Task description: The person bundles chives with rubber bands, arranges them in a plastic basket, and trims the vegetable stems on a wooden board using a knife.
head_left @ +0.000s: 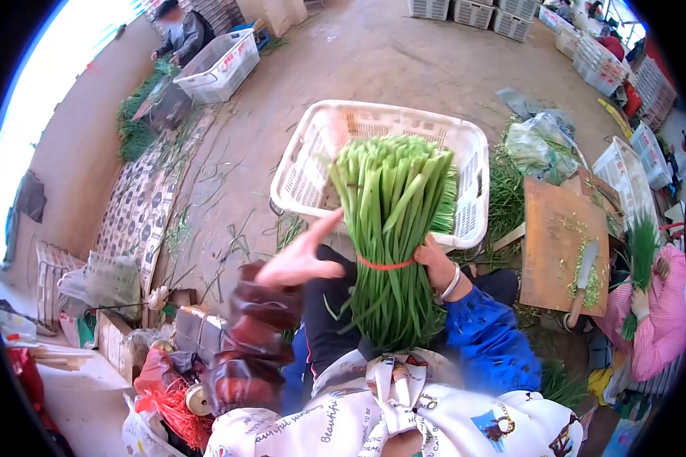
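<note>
A thick bunch of garlic chives (pixel 396 198) stands upright in front of my lap, its pale cut ends up and dark leaf tips down. Around its middle runs a red band (pixel 387 265). My right hand (pixel 437 263), with a bracelet on the wrist, grips the bunch's right side at the band. On the other side my left hand (pixel 305 255) is open, thumb and fingers apart, close to the leaves; whether it touches them I cannot tell. Behind the bunch is a white plastic crate (pixel 301 171), with more green stalks inside.
On the right, a knife (pixel 585 278) lies on a wooden board (pixel 545 236) with green scraps. A person in a pink sleeve (pixel 659 320) holds a smaller green bunch (pixel 642 255). Red twine (pixel 171 415) sits lower left. Another person (pixel 184 34) works far left beside a crate (pixel 222 68).
</note>
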The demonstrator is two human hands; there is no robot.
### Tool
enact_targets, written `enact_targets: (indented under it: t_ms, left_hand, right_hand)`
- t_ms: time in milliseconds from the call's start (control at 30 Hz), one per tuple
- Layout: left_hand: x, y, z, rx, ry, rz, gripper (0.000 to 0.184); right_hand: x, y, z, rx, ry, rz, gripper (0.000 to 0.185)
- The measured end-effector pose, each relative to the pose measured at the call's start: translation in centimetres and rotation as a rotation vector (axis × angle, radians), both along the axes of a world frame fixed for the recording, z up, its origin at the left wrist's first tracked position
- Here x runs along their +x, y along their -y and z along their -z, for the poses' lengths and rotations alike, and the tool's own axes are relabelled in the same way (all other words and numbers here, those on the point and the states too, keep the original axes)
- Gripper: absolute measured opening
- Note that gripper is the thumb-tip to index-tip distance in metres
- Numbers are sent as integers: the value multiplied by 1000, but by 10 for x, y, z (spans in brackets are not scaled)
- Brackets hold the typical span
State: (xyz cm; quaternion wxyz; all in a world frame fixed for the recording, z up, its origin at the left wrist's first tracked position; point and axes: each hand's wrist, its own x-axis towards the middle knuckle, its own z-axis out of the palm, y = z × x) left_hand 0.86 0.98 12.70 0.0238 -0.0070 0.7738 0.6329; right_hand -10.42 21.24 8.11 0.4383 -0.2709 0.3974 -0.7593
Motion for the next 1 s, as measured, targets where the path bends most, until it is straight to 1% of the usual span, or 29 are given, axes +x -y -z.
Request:
enact_targets:
  t_ms: [33, 67, 100, 133, 167, 200, 233, 267, 300, 367, 400, 467, 500, 567, 600, 633, 700, 733, 767, 833, 867, 900, 1000]
  left_hand:
    - [-7, -16, -2, 50, 110, 62, 83]
    - [-13, -32, -4, 57, 152, 113, 78]
    - [-15, -39, 12, 236, 55, 145, 76]
    - [-14, -49, 30, 456, 45, 60, 74]
    - [-13, -59, 42, 676, 34, -26, 71]
    - [-13, -66, 46, 678, 35, -28, 71]
    - [-13, -71, 49, 781, -20, -87, 67]
    - [-14, -75, 51, 884, -78, -147, 64]
    - [-14, -76, 51, 888, -77, -150, 64]
    - [-17, -78, 49, 811, -119, -185, 58]
    - [-18, -80, 47, 810, -121, -186, 58]
    - [-17, -87, 42, 706, -125, -310, 56]
    - [-16, -89, 39, 705, -123, -310, 56]
    - [-14, -95, 33, 693, -101, -336, 55]
    - [-14, -97, 29, 726, -47, -344, 56]
    - [-13, -99, 29, 726, -48, -344, 56]
    - [-12, -104, 29, 604, -115, -375, 57]
    - [-12, -106, 31, 594, -118, -383, 58]
    - [-12, -106, 33, 595, -118, -382, 58]
    - [-11, -106, 36, 606, -97, -352, 57]
    - [-10, -107, 37, 607, -95, -349, 57]
    - [-9, -107, 38, 627, -81, -339, 57]
    - [-10, -105, 41, 629, -81, -315, 55]
  right_hand:
    - [2, -4, 2, 0, -7, 6, 58]
    - [3, -6, 4, 64, -84, 0, 57]
    - [3, -7, 4, 127, -158, -6, 56]
    - [2, -10, 0, 121, -344, 103, 49]
    - [-2, -15, -10, 120, -347, 103, 49]
    - [-7, -21, -25, 333, -586, 72, 45]
    - [-11, -26, -41, 548, -824, 36, 42]
    - [-10, -29, -58, 766, -1030, 96, 29]
    - [-7, -30, -61, 768, -1029, 92, 29]
    - [-2, -29, -67, 444, -1155, 768, 22]
    - [1, -28, -75, 442, -1155, 768, 22]
    - [6, -26, -91, 194, -1327, 849, 29]
    - [7, -23, -94, 195, -1326, 849, 29]
    - [11, -16, -98, 209, -1521, 839, 34]
    - [13, -12, -97, 223, -1475, 813, 34]
    - [13, -9, -97, 223, -1476, 813, 34]
    - [12, -4, -96, 247, -1598, 838, 32]
    - [8, -1, -90, 198, -1608, 895, 25]
    - [6, 0, -90, 199, -1608, 895, 25]
    - [4, 2, -89, 164, -1638, 935, 16]
    - [4, 3, -94, 145, -1575, 946, 12]
    - [3, 2, -97, 150, -1575, 948, 12]
    - [-1, -9, -114, -136, -824, 912, 4]
